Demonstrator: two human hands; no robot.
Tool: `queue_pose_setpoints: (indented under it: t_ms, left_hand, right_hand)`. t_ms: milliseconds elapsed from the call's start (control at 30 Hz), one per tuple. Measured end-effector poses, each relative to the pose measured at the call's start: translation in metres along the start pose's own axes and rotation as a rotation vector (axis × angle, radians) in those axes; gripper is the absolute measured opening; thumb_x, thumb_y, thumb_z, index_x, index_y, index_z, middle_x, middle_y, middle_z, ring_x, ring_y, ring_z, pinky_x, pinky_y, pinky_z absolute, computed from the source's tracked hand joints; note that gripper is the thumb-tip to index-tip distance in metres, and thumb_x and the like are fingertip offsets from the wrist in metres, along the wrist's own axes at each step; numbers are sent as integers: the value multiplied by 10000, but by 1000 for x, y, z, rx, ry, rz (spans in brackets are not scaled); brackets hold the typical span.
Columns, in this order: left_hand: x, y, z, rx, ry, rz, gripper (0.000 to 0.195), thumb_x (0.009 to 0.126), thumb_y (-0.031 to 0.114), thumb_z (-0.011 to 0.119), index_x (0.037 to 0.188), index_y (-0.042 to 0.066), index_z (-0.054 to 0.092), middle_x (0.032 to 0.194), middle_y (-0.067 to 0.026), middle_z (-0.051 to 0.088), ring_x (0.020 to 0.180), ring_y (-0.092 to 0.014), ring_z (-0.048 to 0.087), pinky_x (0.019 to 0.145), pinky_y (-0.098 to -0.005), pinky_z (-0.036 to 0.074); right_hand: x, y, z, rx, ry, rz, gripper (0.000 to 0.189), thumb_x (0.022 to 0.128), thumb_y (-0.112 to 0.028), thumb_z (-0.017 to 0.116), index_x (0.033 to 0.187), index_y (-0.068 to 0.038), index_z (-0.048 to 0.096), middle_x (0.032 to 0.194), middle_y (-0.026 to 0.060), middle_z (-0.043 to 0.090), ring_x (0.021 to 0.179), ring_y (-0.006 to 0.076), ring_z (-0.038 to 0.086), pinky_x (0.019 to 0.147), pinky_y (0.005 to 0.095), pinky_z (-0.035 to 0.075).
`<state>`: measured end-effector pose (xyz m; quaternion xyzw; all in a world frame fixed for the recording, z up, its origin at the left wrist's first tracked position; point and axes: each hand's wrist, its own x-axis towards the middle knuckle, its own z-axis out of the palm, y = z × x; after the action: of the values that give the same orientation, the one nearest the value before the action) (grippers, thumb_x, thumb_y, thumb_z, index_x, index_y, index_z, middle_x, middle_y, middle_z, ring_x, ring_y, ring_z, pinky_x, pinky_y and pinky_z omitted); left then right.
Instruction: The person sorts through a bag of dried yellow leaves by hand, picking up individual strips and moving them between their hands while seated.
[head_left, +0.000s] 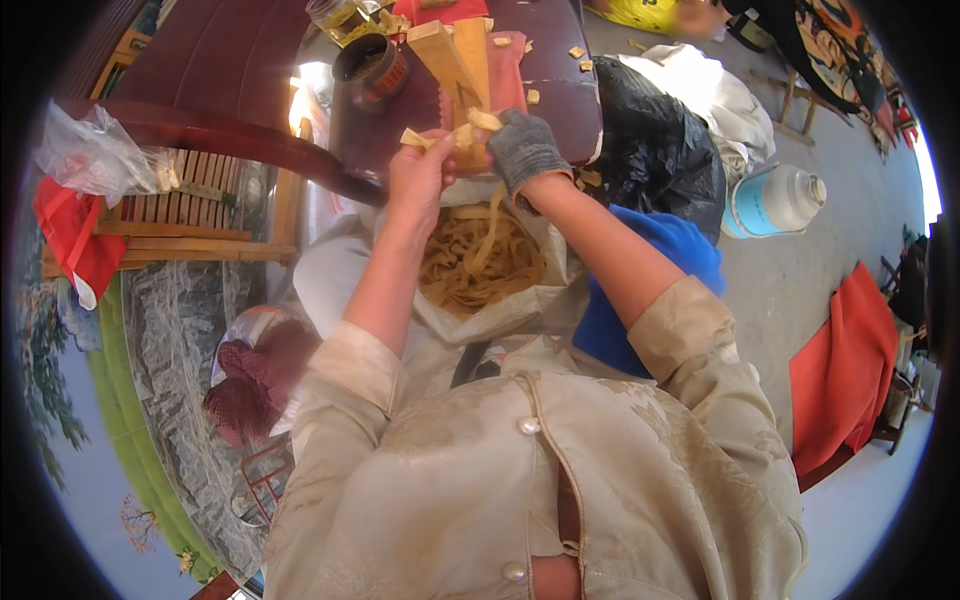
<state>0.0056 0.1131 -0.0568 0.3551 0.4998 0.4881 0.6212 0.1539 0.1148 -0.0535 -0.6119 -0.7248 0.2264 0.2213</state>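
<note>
Bare, my left hand (426, 166) pinches a pale yellow folded strip (462, 136) between thumb and fingers. My right hand (528, 150), in a grey knitted glove, is closed at the strip's other end; its fingertips are partly hidden. A long strip (495, 217) hangs below the right hand into an open white woven sack (517, 315) in front of my lap. Many tangled tan strips (472, 274) lie in that sack. Just beyond my hands, an angled wooden block device (454, 64) stands on a dark red padded seat (559, 82).
On the seat are a dark round tin (370, 71), a glass jar (336, 19), a red cloth (508, 67) and several small yellow folded pieces (532, 97). Right of it lie a black plastic bag (649, 131), a blue cloth (667, 247) and a thermos flask (772, 201). A person (637, 13) is beyond.
</note>
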Motion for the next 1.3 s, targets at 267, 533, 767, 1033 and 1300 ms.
queue_pose_setpoints:
  t_ms: [267, 533, 767, 1033, 1300]
  left_hand:
    - [7, -6, 1, 64, 2, -17, 141, 859, 124, 582, 957, 26, 554, 724, -8, 541, 567, -71, 456, 493, -200, 373]
    - [37, -35, -8, 782, 123, 440, 167, 853, 159, 599, 947, 27, 555, 676, 16, 513, 542, -52, 440, 470, -200, 361]
    - [-2, -13, -12, 332, 151, 73, 162, 846, 159, 596, 914, 14, 570, 695, -35, 563, 566, -81, 507, 510, -229, 433]
    - [-27, -1, -2, 148, 102, 198, 119, 875, 160, 583, 924, 55, 556, 710, 2, 555, 571, -60, 496, 538, -204, 460]
    - [-25, -2, 6, 153, 139, 226, 110, 873, 159, 587, 903, 59, 554, 697, 9, 550, 569, -55, 490, 527, -199, 446]
  right_hand:
    - [18, 18, 27, -269, 109, -127, 170, 724, -131, 614, 881, -74, 642, 886, 106, 612, 865, 244, 592, 740, 317, 473]
    - [13, 18, 33, -229, 188, -185, 163, 756, -123, 565, 886, -43, 623, 918, 148, 606, 883, 288, 585, 765, 343, 467]
    - [-1, 12, 9, -386, 5, -197, 213, 803, -165, 529, 941, -29, 617, 990, 157, 605, 954, 293, 563, 798, 358, 446]
    - [-11, -2, 2, 835, -7, 340, 352, 808, -328, 591, 928, 3, 598, 818, 148, 606, 737, 258, 583, 668, 333, 452]
    - [-19, -2, 0, -176, 131, -249, 292, 862, -265, 521, 955, -4, 614, 893, 147, 623, 862, 259, 594, 752, 338, 457]
